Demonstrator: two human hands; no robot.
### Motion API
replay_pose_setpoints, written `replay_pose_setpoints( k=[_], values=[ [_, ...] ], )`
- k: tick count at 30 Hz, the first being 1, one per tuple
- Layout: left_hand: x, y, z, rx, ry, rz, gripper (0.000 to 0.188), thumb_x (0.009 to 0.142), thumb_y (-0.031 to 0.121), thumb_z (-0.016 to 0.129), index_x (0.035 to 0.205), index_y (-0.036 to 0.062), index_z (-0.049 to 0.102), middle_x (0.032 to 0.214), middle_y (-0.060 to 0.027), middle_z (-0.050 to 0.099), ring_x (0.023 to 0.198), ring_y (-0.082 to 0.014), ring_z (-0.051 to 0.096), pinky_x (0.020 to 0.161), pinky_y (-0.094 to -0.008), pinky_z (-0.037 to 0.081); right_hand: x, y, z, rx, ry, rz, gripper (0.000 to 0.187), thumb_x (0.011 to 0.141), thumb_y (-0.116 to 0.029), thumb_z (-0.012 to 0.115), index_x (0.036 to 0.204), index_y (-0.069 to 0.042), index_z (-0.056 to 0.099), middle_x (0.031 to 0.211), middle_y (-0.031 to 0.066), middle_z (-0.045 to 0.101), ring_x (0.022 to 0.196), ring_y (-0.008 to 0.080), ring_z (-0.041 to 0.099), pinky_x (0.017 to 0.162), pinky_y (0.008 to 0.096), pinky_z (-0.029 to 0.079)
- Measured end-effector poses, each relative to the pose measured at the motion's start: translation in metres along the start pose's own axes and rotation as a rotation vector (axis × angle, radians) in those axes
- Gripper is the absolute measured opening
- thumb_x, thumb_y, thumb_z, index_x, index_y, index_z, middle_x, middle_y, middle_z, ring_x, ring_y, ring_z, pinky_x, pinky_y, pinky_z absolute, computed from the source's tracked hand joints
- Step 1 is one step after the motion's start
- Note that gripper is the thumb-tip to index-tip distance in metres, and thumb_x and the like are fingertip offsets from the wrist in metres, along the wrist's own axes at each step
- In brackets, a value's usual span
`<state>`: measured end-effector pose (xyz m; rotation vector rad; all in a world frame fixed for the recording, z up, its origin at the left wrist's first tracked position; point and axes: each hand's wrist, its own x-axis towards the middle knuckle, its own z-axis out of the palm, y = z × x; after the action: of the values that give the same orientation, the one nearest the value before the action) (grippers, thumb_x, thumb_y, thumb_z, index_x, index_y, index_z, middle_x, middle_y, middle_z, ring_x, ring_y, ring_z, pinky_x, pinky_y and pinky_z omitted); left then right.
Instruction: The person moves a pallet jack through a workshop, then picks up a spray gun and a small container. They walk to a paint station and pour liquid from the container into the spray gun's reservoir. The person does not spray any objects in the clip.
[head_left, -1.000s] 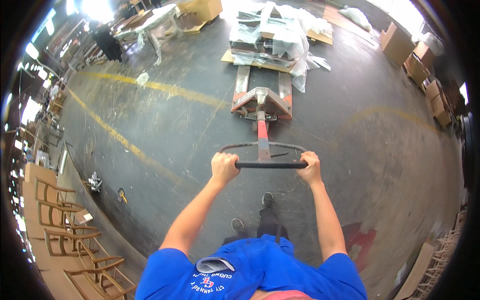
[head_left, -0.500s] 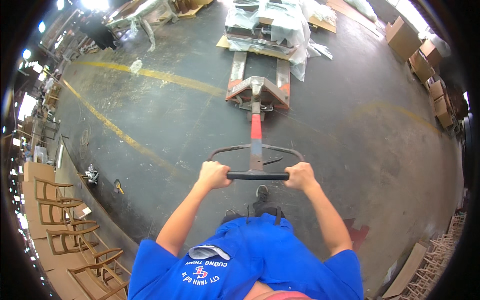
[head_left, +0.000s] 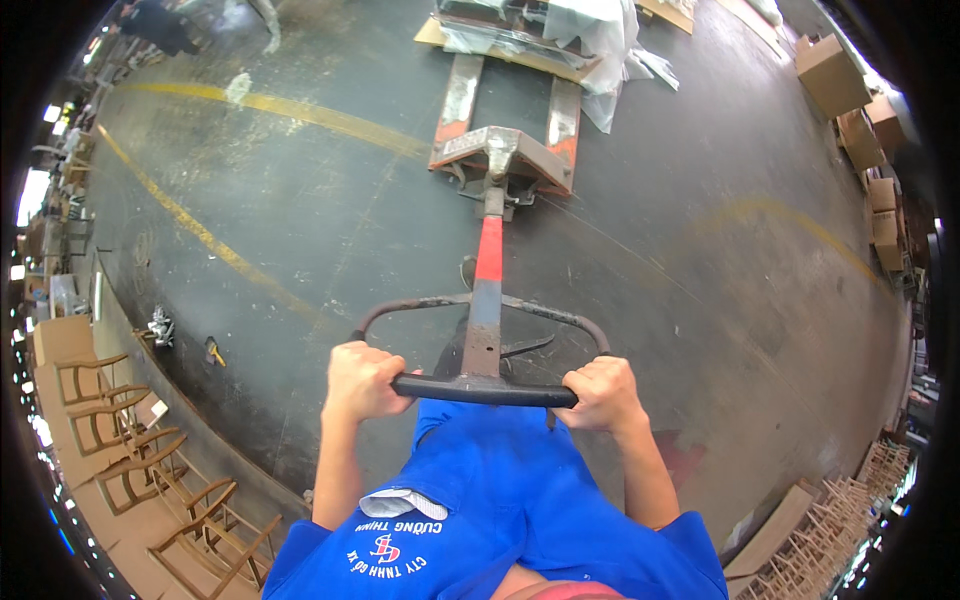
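Observation:
Both ends of the black crossbar on a pallet jack handle [head_left: 482, 390] are gripped, close in front of my blue shirt. My left hand [head_left: 367, 380] wraps round the left end, and my right hand [head_left: 602, 392] is closed round the right end. A short metal lever [head_left: 527, 346] sits inside the handle's loop. From the loop a red and grey shaft [head_left: 489, 250] runs forward to the worn orange pallet jack [head_left: 503, 155]. Its forks reach under a pallet [head_left: 510, 47] stacked with pieces in clear plastic wrap.
Wooden chair frames [head_left: 130, 470] stand on cardboard at the left, behind a low ledge. Cardboard boxes [head_left: 833, 78] line the right side. Stacked wooden frames [head_left: 830, 530] lie at the lower right. A yellow-handled tool [head_left: 214, 351] rests on the floor, crossed by yellow lines [head_left: 190, 225].
The handle has come nearer my body and tilted slightly, my hands with it. My elbows are more bent. One foot has stepped forward under the handle. The loaded jack sits higher in view.

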<state>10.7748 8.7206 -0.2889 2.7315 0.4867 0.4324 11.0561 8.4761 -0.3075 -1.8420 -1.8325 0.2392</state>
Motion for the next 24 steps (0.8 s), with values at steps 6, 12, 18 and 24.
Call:
replay_pose_setpoints(
  k=[6, 12, 18, 24],
  values=[
    [0.138, -0.067, -0.058, -0.053, 0.005, 0.002, 0.031, 0.062, 0.025, 0.085, 0.055, 0.0149, 0.057, 0.047, -0.0009, 0.050, 0.043, -0.0244, 0.054, 0.050, -0.0369, 0.039, 0.129, 0.044, -0.068, 0.032, 0.128, 0.140, 0.029, 0.052, -0.023, 0.085, 0.055, -0.014, 0.057, 0.048, 0.0041, 0.051, 0.044, 0.0254, 0.055, 0.049, 0.0366, 0.042],
    [0.253, -0.106, -0.087, -0.132, 0.010, 0.037, 0.028, 0.059, 0.024, 0.083, 0.056, 0.0148, 0.057, 0.046, 0.0002, 0.050, 0.042, -0.0232, 0.052, 0.049, -0.0357, 0.037, 0.236, 0.087, -0.114, 0.017, 0.148, 0.135, 0.031, 0.051, -0.020, 0.085, 0.053, -0.013, 0.055, 0.045, 0.0038, 0.046, 0.040, 0.0252, 0.050, 0.047, 0.0349, 0.038],
    [0.307, -0.131, -0.086, -0.122, 0.005, 0.019, 0.030, 0.059, 0.028, 0.081, 0.058, 0.0152, 0.054, 0.049, 0.0005, 0.051, 0.045, -0.0209, 0.053, 0.051, -0.0344, 0.039, 0.272, 0.134, -0.137, 0.056, 0.039, 0.252, 0.028, 0.048, -0.018, 0.084, 0.054, -0.013, 0.057, 0.048, 0.0039, 0.051, 0.043, 0.0251, 0.051, 0.048, 0.0351, 0.039],
    [0.413, -0.166, -0.079, 0.065, 0.314, 0.157, 0.031, 0.068, 0.025, 0.082, 0.064, 0.0140, 0.053, 0.056, 0.0002, 0.045, 0.046, -0.0192, 0.047, 0.052, -0.0356, 0.036, 0.366, 0.211, -0.165, -0.050, 0.310, 0.103, 0.028, 0.045, -0.017, 0.085, 0.062, -0.012, 0.064, 0.053, 0.0046, 0.056, 0.046, 0.0256, 0.054, 0.050, 0.0343, 0.041]
  ],
)
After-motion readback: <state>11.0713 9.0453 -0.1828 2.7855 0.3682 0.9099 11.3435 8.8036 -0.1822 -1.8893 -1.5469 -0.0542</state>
